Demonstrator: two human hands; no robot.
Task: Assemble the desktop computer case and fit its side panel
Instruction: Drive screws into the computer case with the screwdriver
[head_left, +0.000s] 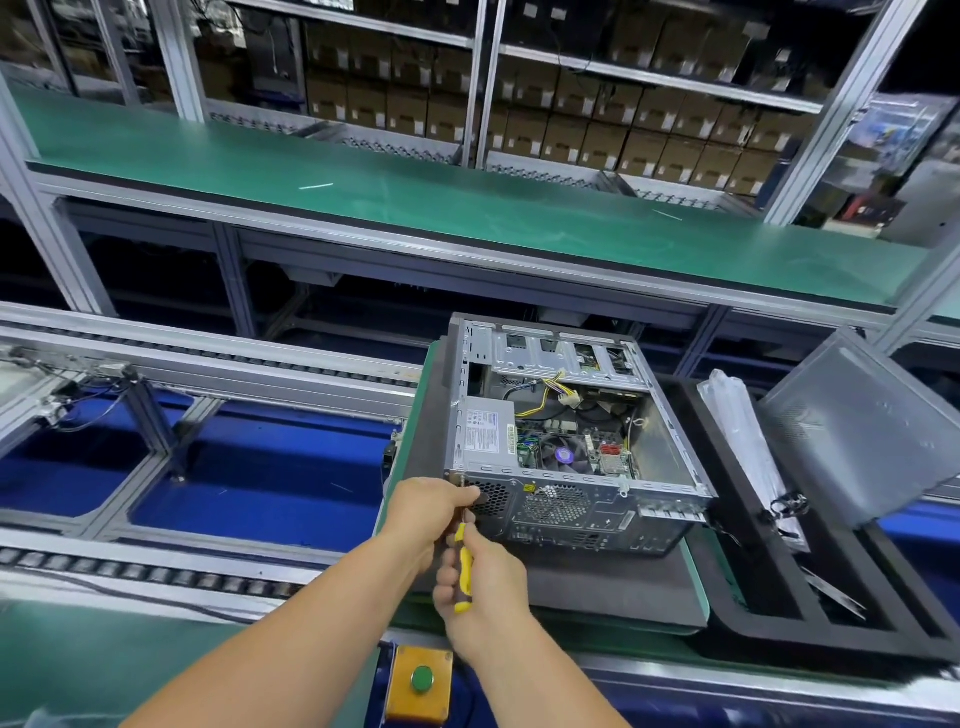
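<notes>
I'd say we're approx mid-task: the computer case (566, 436) lies on its side on a dark mat on the bench (696, 587), top still open w/ board, power supply & cables showing, and the side panel (862, 421) isn't fitted yet, it leans tilted in a black tray just right of the case. My left hand (431, 512) is curled at the case's near-left rear corner, prob pinching the screwdriver (462, 566) shaft near the tip, though I can't tell exactly. My right hand (483, 587) grips its yellow-black handle, so screw work at that corner looks like the current step.
</notes>
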